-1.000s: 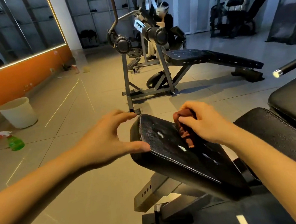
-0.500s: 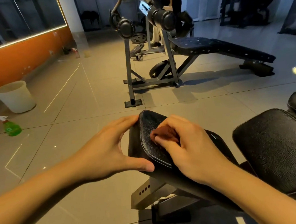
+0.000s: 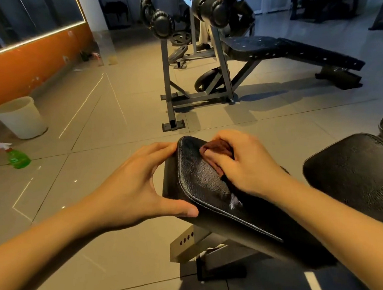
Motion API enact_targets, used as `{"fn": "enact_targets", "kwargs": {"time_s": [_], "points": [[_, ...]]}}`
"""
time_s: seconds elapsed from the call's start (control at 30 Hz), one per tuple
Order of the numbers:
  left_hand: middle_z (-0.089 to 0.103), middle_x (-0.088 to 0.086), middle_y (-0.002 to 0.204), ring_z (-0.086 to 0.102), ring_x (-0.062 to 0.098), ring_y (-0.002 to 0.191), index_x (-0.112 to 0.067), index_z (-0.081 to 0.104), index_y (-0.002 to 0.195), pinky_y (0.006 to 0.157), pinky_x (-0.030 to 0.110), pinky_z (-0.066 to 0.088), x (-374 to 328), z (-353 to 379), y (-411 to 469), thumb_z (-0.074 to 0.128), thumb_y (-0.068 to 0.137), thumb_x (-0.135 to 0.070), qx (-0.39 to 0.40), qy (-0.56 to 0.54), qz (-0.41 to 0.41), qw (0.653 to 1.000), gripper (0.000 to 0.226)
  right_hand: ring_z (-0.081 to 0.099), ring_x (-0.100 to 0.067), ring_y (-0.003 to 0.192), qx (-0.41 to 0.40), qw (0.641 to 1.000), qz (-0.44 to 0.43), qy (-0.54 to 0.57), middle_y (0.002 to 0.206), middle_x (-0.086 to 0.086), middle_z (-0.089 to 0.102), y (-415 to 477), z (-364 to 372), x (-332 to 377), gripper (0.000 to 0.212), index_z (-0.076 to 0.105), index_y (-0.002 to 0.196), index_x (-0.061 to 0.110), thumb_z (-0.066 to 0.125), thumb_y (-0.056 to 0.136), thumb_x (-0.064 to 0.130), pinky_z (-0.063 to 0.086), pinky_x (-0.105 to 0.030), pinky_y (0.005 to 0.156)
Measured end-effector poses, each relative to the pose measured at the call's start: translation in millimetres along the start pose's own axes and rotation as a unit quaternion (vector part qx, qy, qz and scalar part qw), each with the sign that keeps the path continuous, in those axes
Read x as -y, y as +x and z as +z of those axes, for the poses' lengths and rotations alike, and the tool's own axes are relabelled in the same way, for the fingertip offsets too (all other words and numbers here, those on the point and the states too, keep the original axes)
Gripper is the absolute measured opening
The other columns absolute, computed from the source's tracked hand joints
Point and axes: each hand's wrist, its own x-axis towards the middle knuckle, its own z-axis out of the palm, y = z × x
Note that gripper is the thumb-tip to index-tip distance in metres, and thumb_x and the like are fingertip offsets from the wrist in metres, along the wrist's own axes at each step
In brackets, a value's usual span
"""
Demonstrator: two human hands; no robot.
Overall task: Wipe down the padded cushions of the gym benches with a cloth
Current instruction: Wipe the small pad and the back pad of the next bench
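Both forearms reach in from the bottom corners. Left hand clamps the edge of the black cushion at frame centre, thumb below, fingers over the top end. Right hand curls around a brown cloth, pressing it onto the pad's upper end. No legible writing.

Feed is dim and warm-toned. LED strip on the left wall is the brightest source and throws thin glare lines on the glossy floor. Cooler light back right. Soft shadow under the far bench. Sheen on the cushion. I see fisheye stretch at the edges and a slightly soft background.
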Motion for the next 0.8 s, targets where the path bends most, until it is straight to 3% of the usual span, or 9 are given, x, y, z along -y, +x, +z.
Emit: {"fn": "enact_targets", "kwargs": {"time_s": [0.1, 0.23, 0.3, 0.4, 0.47, 0.63, 0.8], "points": [[0.038, -0.035, 0.146, 0.034, -0.01, 0.137, -0.044, 0.036, 0.153, 0.112, 0.021, 0.032, -2.0, 0.7, -0.9, 0.078, 0.047, -0.086, 0.002, -0.005, -0.006, 1.0, 0.121, 0.063, -0.023, 0.095, -0.028, 0.997, 0.068, -0.024, 0.095, 0.003, 0.066, 19.4, 3.6, -12.9, 0.015, 0.069, 0.102, 0.018, 0.065, 0.097, 0.031, 0.052, -0.042, 0.083], [0.038, -0.036, 0.143, 0.035, -0.009, 0.137, -0.049, 0.038, 0.149, 0.112, 0.023, 0.034, -3.8, 0.8, -1.3, 0.079, 0.05, -0.085, 0.001, -0.001, 0.002, 1.0, 0.113, 0.06, -0.006, 0.093, 0.042, 0.995, -0.082, 0.033, 0.1, 0.01, 0.064, -25.0, 2.7, 29.4, 0.01, 0.069, 0.106, 0.022, 0.066, 0.097, 0.026, 0.05, -0.023, 0.08], [0.038, -0.038, 0.142, 0.035, -0.009, 0.136, -0.052, 0.038, 0.147, 0.111, 0.022, 0.035, -4.0, 1.3, -1.3, 0.078, 0.05, -0.085, -0.004, -0.003, 0.003, 1.0, 0.111, 0.059, -0.006, 0.092, 0.059, 0.991, -0.115, 0.036, 0.099, 0.01, 0.063, -29.5, 1.5, 26.8, 0.01, 0.068, 0.105, 0.023, 0.064, 0.098, 0.029, 0.048, -0.023, 0.079], [0.038, -0.037, 0.143, 0.036, -0.008, 0.137, -0.05, 0.038, 0.149, 0.113, 0.025, 0.035, -1.8, 1.9, -1.3, 0.078, 0.048, -0.086, -0.006, -0.013, -0.003, 1.0, 0.115, 0.06, -0.016, 0.088, 0.014, 1.0, -0.003, -0.011, 0.088, 0.008, 0.062, 12.7, -2.2, -11.7, 0.009, 0.065, 0.094, 0.024, 0.065, 0.097, 0.033, 0.047, -0.034, 0.075], [0.039, -0.037, 0.143, 0.036, -0.008, 0.138, -0.05, 0.038, 0.149, 0.115, 0.027, 0.034, -3.2, 2.9, -2.4, 0.079, 0.047, -0.085, -0.008, -0.02, 0.001, 1.0, 0.115, 0.06, -0.021, 0.09, -0.007, 0.999, 0.044, -0.028, 0.086, 0.007, 0.059, 23.7, -0.7, -22.6, 0.011, 0.062, 0.09, 0.024, 0.066, 0.097, 0.031, 0.042, -0.032, 0.072], [0.041, -0.035, 0.142, 0.038, -0.007, 0.136, -0.055, 0.04, 0.145, 0.111, 0.024, 0.036, -3.0, 2.8, -1.9, 0.082, 0.051, -0.08, -0.013, -0.022, 0.022, 0.999, 0.106, 0.059, -0.006, 0.093, 0.082, 0.988, -0.112, 0.061, 0.097, 0.011, 0.064, -7.3, -1.1, 20.7, 0.008, 0.069, 0.103, 0.024, 0.065, 0.097, 0.028, 0.048, -0.025, 0.08], [0.039, -0.038, 0.142, 0.035, -0.01, 0.137, -0.061, 0.037, 0.138, 0.109, 0.017, 0.03, -4.0, 3.1, -1.6, 0.082, 0.048, -0.08, -0.013, -0.031, 0.018, 0.999, 0.103, 0.061, -0.022, 0.092, 0.005, 0.999, 0.038, -0.037, 0.086, 0.009, 0.059, 30.2, -1.2, -22.0, 0.006, 0.063, 0.092, 0.026, 0.065, 0.097, 0.03, 0.042, -0.032, 0.074]]}}
